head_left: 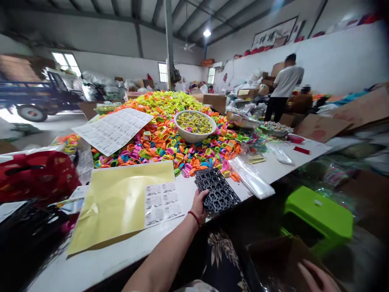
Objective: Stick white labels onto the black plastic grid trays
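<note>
My left hand (199,207), with a red bead bracelet at the wrist, grips the left edge of a black plastic grid tray (216,190) at the table's front edge. Its thumb lies over the rim, and the tray shows rows of cut-out holes. At the lower right, my right hand (317,278) is partly cut off by the frame; its visible fingers are stretched and apart over an open cardboard box (273,253). Just behind the tray spreads a heap of colourful plastic pieces (152,142). A white bowl (194,136) of small yellow pieces rests on the heap.
Left of the tray lies a yellow sheet with labels (121,198). Another label sheet (114,127) covers part of the heap. Clear plastic bags (252,178) lie to the right. A green stool (319,215) stands beside the table. A person (285,87) stands farther back.
</note>
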Demonstrator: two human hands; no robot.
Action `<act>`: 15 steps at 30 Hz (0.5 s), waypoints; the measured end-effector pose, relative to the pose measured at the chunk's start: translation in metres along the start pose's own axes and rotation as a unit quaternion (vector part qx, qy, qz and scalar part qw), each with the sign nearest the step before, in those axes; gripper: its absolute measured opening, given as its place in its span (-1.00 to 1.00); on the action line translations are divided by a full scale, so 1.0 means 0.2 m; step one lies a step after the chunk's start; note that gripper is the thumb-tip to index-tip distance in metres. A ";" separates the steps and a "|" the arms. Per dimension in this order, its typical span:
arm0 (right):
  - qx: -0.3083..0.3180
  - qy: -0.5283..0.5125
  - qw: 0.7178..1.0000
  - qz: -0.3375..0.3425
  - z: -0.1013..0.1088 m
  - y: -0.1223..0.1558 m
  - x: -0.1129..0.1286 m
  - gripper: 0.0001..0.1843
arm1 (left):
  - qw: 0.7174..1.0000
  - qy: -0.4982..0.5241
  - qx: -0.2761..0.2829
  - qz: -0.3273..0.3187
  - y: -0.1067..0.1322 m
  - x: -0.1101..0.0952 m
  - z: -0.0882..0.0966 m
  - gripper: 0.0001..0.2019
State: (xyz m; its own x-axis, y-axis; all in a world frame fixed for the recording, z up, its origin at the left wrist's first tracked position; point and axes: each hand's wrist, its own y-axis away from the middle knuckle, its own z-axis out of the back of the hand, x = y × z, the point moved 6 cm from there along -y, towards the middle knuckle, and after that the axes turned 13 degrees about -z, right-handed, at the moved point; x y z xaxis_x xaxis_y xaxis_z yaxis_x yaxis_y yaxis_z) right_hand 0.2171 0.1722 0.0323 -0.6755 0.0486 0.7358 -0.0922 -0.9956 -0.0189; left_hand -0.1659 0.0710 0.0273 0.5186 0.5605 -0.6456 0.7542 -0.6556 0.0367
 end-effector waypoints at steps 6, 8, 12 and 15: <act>0.181 -0.146 0.968 0.090 -0.43 0.03 0.67 -0.31 | 1.000 0.005 0.017 0.012 -0.01 0.00 0.00 -0.38; 0.202 -0.134 0.961 0.131 -0.57 0.06 0.85 -0.33 | 1.000 -0.006 0.017 0.003 -0.01 0.00 0.01 -0.37; 0.173 -0.085 0.959 0.209 -0.72 0.09 0.99 -0.39 | 0.998 -0.051 -0.008 -0.040 -0.01 -0.02 0.05 -0.37; 0.151 -0.062 0.976 0.146 -0.81 -0.02 0.96 -0.34 | 0.988 -0.113 -0.055 -0.090 -0.05 -0.04 0.07 -0.36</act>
State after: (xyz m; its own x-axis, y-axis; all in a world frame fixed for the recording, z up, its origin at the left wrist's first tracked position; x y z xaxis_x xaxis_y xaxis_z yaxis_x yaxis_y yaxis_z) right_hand -0.0314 0.1982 0.0640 -0.5450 -0.2331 0.8053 0.3237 -0.9446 -0.0544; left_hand -0.1840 0.0658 0.0216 0.2789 0.5271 -0.8027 0.8718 -0.4895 -0.0185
